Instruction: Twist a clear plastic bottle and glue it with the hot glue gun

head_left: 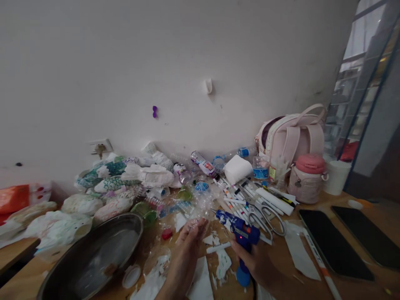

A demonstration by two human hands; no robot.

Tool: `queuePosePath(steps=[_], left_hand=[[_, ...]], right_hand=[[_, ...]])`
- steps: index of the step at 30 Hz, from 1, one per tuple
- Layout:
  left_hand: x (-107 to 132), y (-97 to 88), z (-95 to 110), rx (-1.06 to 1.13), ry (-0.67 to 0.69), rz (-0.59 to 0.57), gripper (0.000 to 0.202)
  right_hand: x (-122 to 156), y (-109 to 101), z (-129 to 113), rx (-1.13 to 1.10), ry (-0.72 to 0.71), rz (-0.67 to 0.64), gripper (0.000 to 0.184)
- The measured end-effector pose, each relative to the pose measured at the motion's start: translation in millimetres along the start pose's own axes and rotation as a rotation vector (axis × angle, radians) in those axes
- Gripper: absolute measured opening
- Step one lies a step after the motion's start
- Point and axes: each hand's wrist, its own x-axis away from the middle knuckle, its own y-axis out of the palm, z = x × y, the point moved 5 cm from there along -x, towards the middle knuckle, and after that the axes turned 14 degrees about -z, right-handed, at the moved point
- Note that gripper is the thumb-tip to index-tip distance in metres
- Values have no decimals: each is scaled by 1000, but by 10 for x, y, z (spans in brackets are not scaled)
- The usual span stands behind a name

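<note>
My right hand [256, 262] is closed round the handle of a blue hot glue gun [239, 228], its nozzle pointing left toward my left hand. My left hand [190, 239] is raised at the table's front with fingers together, holding a clear piece of plastic [200, 208] near the gun's tip. What exactly the fingers pinch is hard to make out. White paper scraps [215, 250] lie on the wooden table [312, 283] under both hands.
A dark metal bowl [93, 258] sits front left. Painted and paper-wrapped bottles [115, 183] pile up at the back left. Markers and scissors [265, 216], a pink backpack [293, 137], a pink flask [308, 177], a white cup [339, 177] and two dark phones [337, 246] lie right.
</note>
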Motion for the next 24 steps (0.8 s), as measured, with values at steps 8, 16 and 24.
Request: queuePosePath(steps=[8,16,24], left_hand=[[24,-48,21,-210,119,73,41],[45,83,83,-176,33,64,30],[46,72,-19,-160,-8,34,26]], right_hand=[[-4,-2,-26,10,-22,7,37],[-16,-22,19,17,-8,49,46],[-9,-14,-21,6,-21,36,42]])
